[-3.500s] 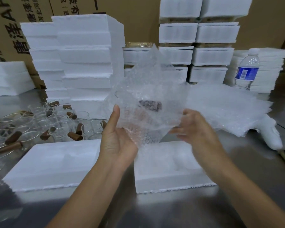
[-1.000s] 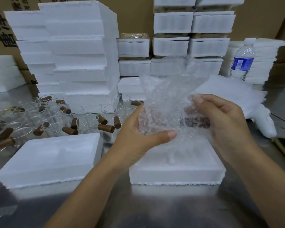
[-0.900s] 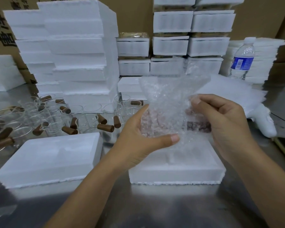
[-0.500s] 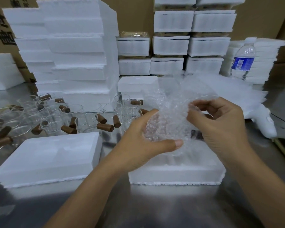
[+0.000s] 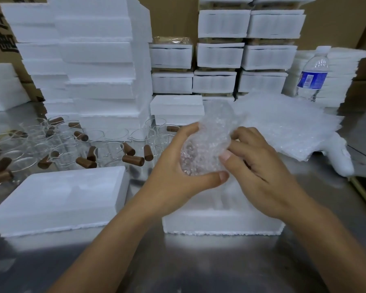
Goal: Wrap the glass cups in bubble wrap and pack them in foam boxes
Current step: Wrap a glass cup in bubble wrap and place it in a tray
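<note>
Both your hands are on a bubble wrap bundle (image 5: pixel 205 149) at the centre of the frame.
Nearest to you, a foam box (image 5: pixel 220 223) lies on the metal table (image 5: pixel 199 267), directly below the bundle. Your left hand (image 5: pixel 173 166) curls round the bundle from the left, and your right hand (image 5: pixel 260 166) pinches the wrap on its right side. Farther back, at middle left, bare glass cups (image 5: pixel 112 144) stand together.

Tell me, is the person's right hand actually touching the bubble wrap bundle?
Touching. The head view shows the right hand pinching the bubble wrap bundle with its fingertips, no gap between them, while the left hand cups the other side.
</note>
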### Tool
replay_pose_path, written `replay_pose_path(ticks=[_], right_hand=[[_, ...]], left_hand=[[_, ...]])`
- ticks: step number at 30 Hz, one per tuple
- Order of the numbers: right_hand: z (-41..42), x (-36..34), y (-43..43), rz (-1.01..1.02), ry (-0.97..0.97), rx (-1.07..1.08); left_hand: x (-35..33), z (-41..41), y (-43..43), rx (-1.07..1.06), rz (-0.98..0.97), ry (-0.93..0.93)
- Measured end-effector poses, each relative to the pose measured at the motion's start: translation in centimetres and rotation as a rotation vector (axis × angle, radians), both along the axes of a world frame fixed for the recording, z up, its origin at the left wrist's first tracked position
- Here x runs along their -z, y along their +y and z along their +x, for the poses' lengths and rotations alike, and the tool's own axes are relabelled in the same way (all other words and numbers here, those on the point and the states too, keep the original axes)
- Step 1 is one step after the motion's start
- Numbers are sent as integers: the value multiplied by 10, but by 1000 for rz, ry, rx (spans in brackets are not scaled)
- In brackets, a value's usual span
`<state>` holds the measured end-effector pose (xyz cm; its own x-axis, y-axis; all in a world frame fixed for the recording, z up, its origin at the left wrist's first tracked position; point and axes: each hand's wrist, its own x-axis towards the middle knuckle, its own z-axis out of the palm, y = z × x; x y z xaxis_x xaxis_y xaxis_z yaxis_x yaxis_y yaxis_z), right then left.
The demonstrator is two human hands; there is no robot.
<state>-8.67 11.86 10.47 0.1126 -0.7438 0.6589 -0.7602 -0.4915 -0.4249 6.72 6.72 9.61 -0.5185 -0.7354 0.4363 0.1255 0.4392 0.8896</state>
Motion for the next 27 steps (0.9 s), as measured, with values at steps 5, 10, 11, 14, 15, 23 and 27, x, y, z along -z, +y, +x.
replay_pose_path(ticks=[5, 10, 11, 14, 15, 23, 27], right_hand=[[5, -1, 0, -137, -142, 78], [8, 0, 4, -275, -191, 71], [10, 1, 4, -335, -147, 63], [12, 3, 2, -499, 3, 52], [12, 4, 1, -516, 23, 62], [12, 8, -3, -194, -12, 109], [16, 8, 0, -99, 62, 111]], left_hand=[[-2, 0, 1, 27, 12, -16], [-2, 3, -2, -11, -14, -98], [-1, 2, -2, -12, -16, -108], [1, 0, -1, -8, -32, -91], [1, 0, -1, -29, -54, -100], [4, -3, 1, -180, -148, -57], [4, -1, 2, -209, -218, -61]])
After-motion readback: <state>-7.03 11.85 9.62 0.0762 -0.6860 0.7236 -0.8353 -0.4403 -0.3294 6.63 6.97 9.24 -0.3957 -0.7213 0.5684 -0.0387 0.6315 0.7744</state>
